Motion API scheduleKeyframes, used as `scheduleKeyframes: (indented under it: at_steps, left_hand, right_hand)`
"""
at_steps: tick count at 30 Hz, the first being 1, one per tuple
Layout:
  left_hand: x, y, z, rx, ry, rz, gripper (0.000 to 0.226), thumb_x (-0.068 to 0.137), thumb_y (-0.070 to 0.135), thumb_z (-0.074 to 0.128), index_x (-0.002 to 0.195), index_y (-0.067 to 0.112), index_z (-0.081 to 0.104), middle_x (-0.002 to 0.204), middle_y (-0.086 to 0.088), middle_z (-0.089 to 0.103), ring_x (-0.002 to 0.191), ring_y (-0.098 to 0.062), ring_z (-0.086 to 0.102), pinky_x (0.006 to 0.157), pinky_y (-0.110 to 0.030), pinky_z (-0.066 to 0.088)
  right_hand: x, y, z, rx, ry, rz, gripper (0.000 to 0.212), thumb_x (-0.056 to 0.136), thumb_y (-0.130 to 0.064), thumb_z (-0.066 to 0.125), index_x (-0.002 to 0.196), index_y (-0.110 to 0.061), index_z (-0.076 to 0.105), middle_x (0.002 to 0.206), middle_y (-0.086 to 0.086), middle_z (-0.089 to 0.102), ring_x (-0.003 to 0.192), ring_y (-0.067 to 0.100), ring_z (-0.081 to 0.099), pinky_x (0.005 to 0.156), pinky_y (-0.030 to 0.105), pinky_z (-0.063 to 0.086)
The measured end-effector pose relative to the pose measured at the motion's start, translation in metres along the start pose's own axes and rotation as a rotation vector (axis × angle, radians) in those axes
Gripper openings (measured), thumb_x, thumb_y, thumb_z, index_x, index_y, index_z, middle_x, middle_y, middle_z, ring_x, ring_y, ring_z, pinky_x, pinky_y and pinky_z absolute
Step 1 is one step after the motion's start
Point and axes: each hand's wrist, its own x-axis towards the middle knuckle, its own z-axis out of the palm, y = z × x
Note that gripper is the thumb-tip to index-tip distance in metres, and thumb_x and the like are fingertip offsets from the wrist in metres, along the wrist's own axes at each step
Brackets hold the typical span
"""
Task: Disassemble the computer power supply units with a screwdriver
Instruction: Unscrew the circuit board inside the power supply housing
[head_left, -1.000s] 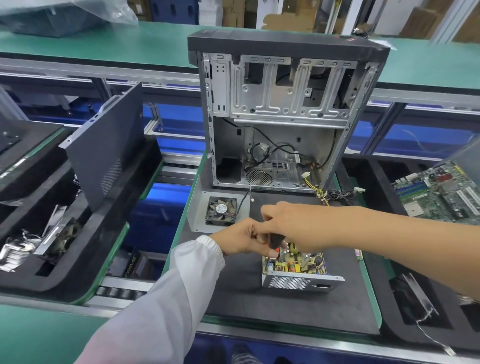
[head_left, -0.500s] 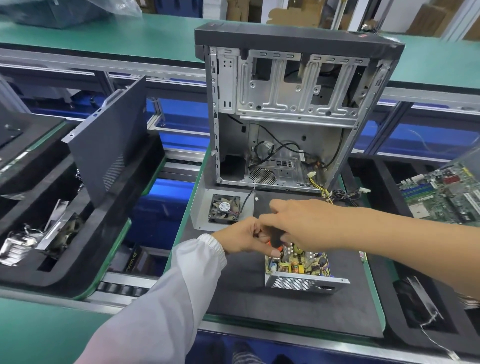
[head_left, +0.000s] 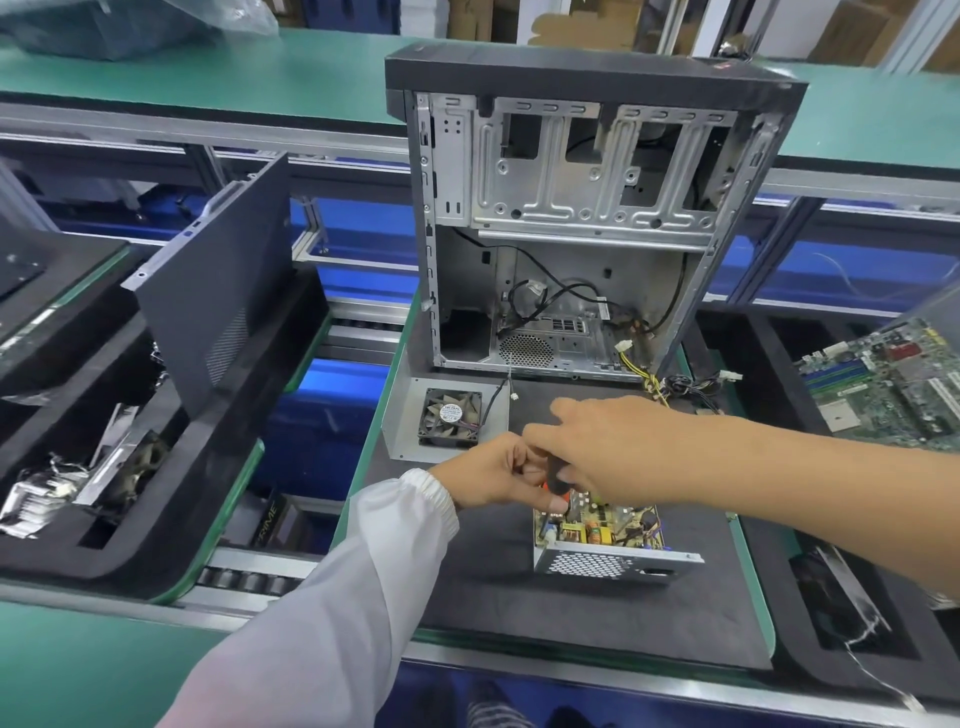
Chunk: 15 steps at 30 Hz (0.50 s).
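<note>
An opened power supply unit (head_left: 613, 551) lies on the black foam pallet (head_left: 519, 613), its yellow circuit board and perforated metal wall showing. Over its far left corner stands a screwdriver (head_left: 558, 480) with a black and orange handle. My right hand (head_left: 608, 447) grips the handle from above. My left hand (head_left: 498, 475), in a white sleeve, pinches the lower part of the screwdriver beside the unit. The tip is hidden behind my fingers.
An empty computer case (head_left: 587, 223) stands upright behind the unit, cables (head_left: 675, 384) spilling from it. A fan on a metal plate (head_left: 449, 415) lies to the left. A leaning side panel (head_left: 218, 280) and a motherboard (head_left: 893, 384) sit on the neighbouring pallets.
My right hand's fingers have shifted round the handle, as in turning it. The view has drifted slightly; the unit stays in place.
</note>
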Motion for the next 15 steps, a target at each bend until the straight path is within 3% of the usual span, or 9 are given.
scheduleKeyframes:
  at_steps: [2,3,5,8,10,11,13,15]
  left_hand:
    - [-0.0021,0.0013,0.0014,-0.027,0.029,-0.009,0.031,0.078,0.004,0.078,0.072,-0.008,0.05,0.057,-0.024,0.032,0.062,-0.029,0.028,0.066,-0.034,0.025]
    - [-0.0034,0.003,0.0022,-0.017,0.047,0.001,0.023,0.077,0.006,0.077,0.068,0.005,0.056,0.059,-0.022,0.032,0.062,-0.026,0.03,0.066,-0.031,0.028]
    - [-0.0025,0.0023,0.0004,0.015,0.051,0.015,0.029,0.078,0.007,0.074,0.062,0.027,0.06,0.057,-0.008,0.033,0.056,-0.017,0.028,0.061,-0.029,0.024]
    - [-0.0024,0.0009,-0.0008,0.037,-0.022,0.007,0.018,0.084,0.004,0.072,0.079,0.021,0.07,0.061,0.014,0.058,0.056,-0.002,0.045,0.065,-0.015,0.036]
    - [-0.0044,0.0025,-0.0014,0.032,-0.078,0.027,0.02,0.085,-0.005,0.067,0.076,0.012,0.065,0.055,0.025,0.054,0.054,0.009,0.05,0.065,-0.002,0.039]
    - [-0.0041,0.0028,-0.0021,0.039,-0.072,0.04,0.016,0.085,-0.008,0.066,0.073,0.0,0.058,0.055,0.023,0.049,0.054,0.006,0.05,0.068,-0.004,0.04]
    - [-0.003,0.0032,-0.001,0.018,-0.008,0.03,0.022,0.084,-0.005,0.071,0.072,-0.013,0.053,0.059,-0.002,0.042,0.058,-0.019,0.043,0.074,-0.024,0.037]
    - [-0.0023,0.0019,-0.0004,-0.003,0.028,0.034,0.017,0.081,-0.005,0.073,0.072,-0.005,0.059,0.057,-0.007,0.036,0.057,-0.023,0.034,0.067,-0.026,0.032]
  right_hand:
    - [-0.0011,0.0013,-0.0026,0.116,-0.064,-0.055,0.036,0.09,-0.027,0.059,0.121,-0.029,0.04,0.111,0.001,0.036,0.094,0.022,0.046,0.064,0.034,0.039]
    - [-0.0013,0.0013,-0.0032,0.175,-0.057,-0.07,0.038,0.088,-0.031,0.062,0.12,-0.03,0.041,0.109,-0.001,0.035,0.092,0.021,0.045,0.065,0.033,0.039]
    - [-0.0015,0.0009,-0.0036,0.205,0.006,-0.022,0.049,0.083,-0.054,0.063,0.118,-0.027,0.041,0.097,-0.002,0.033,0.08,0.02,0.044,0.061,0.031,0.034]
    - [0.0016,-0.0041,-0.0046,0.055,0.105,0.148,0.063,0.083,-0.073,0.042,0.107,-0.016,0.049,0.076,-0.002,0.032,0.071,0.022,0.041,0.056,0.031,0.03]
    - [0.0025,-0.0069,-0.0041,0.001,0.093,0.157,0.055,0.093,-0.063,0.036,0.105,-0.012,0.054,0.081,0.003,0.045,0.076,0.025,0.05,0.06,0.032,0.034]
    - [0.002,-0.0068,-0.0045,0.004,0.069,0.133,0.045,0.097,-0.054,0.039,0.109,-0.013,0.052,0.091,0.006,0.051,0.083,0.028,0.055,0.062,0.033,0.035]
    - [-0.0004,-0.0044,-0.0059,0.087,-0.032,0.055,0.025,0.096,-0.034,0.05,0.116,-0.021,0.045,0.108,0.007,0.046,0.09,0.028,0.054,0.066,0.035,0.04]
    - [-0.0025,-0.0007,-0.0083,0.23,-0.134,-0.023,0.033,0.09,-0.026,0.058,0.119,-0.027,0.042,0.114,0.004,0.037,0.087,0.022,0.046,0.07,0.037,0.043]
